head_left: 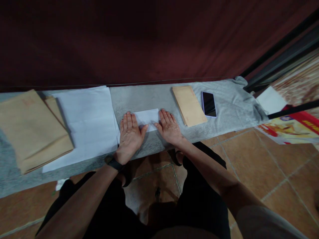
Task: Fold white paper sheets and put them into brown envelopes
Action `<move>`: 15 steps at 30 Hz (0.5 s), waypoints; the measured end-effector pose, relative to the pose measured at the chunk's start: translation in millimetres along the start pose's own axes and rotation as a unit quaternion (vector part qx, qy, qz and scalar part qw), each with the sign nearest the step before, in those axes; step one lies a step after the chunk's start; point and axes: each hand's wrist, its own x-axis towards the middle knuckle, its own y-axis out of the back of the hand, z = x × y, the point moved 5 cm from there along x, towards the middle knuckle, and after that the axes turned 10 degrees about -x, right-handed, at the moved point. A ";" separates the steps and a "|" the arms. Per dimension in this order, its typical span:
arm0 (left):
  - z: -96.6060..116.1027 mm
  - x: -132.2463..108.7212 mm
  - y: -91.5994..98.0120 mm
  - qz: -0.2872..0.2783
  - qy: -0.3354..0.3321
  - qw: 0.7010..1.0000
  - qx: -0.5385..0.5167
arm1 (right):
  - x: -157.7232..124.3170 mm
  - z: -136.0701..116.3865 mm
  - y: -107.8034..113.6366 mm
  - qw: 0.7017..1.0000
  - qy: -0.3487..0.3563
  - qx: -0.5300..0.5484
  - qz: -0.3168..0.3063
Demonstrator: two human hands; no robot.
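Looking down from the head camera: presses the left hand [129, 134] palm-down on the left end of a folded white paper [147, 117], with fingers straight, close together and laid flat, gripping nothing. Lays the right hand [169, 127] the same way over the paper's right end, with fingers stretched out and slightly fanned, thumb angled inward toward the left thumb, clasping nothing either. Pins the paper thus under both palms on a grey cloth [159, 96] spread over a long low ledge, about midway along it and nearer the front edge than the back. Wears a black band [114, 163] on the left wrist. Just left of the left hand, very close to it: a broad stack of white sheets [87, 122], and beside that, farther left, a larger pile of brown envelopes [30, 129]. Just right of the right hand, not touching it: a smaller stack of brown envelopes [189, 104], then right beside that a dark phone [208, 104] lying screen-up. Behind the ledge, a dark red curtain [139, 43]. Below, brown floor tiles [274, 172] and black-clad knees. Far right on the floor, a colourful printed sheet [289, 127], with a white page [270, 99] just beyond it.
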 end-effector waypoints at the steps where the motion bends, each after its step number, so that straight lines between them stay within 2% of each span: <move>1: 0.0 0.1 0.0 -0.001 0.001 1.000 0.000 | 0.0 0.4 0.0 1.000 0.000 0.000 0.001; 7: 0.1 0.3 1.1 -0.006 0.007 1.000 -0.006 | -0.4 2.2 0.4 1.000 -0.008 0.004 -0.002; 15: 2.0 -1.5 3.3 -0.002 -0.016 1.000 -0.001 | 2.6 1.9 0.8 1.000 -0.008 0.015 -0.010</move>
